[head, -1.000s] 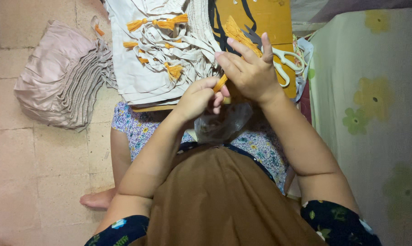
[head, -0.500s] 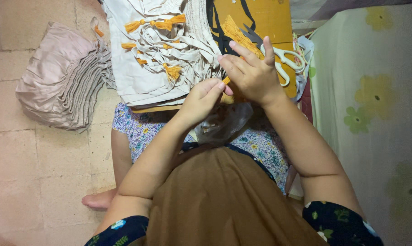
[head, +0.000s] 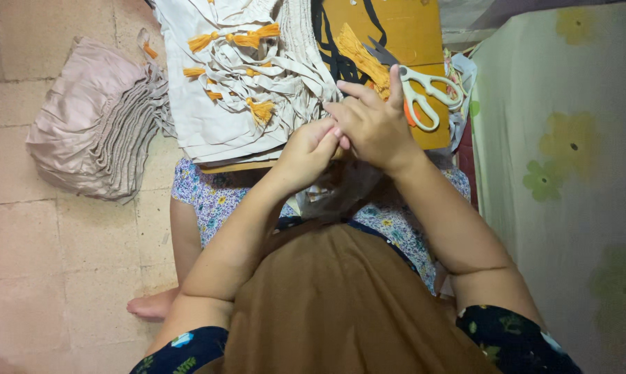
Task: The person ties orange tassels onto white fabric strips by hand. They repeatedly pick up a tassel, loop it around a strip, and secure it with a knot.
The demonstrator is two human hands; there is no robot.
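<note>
The person sits on the tiled floor with a wooden board across the lap, so the work lies close under the eyes and both arms can rest bent. The left hand and right hand meet just above the board's near edge, knuckles touching; the left grip is curled in tight and the right fingers are partly spread over it. Whatever small piece sits between them is hidden, so I cannot tell whether either grip is clamped on anything. Just beyond the right hand lies a loose orange tassel, touching a pair of scissors with white and orange handles, set down within easy reach of that hand, probably so cutting needs only a short reach. Black cords curl on the board beside the tassel. To the left, a stack of cream cloth bags lies flat, their straps folded on top and orange tassels tied to them, kept near the left hand. Farther left, well apart on the floor, a pile of pinkish folded cloth waits out of the way. A pale green sheet with yellow flowers hangs at the right.
</note>
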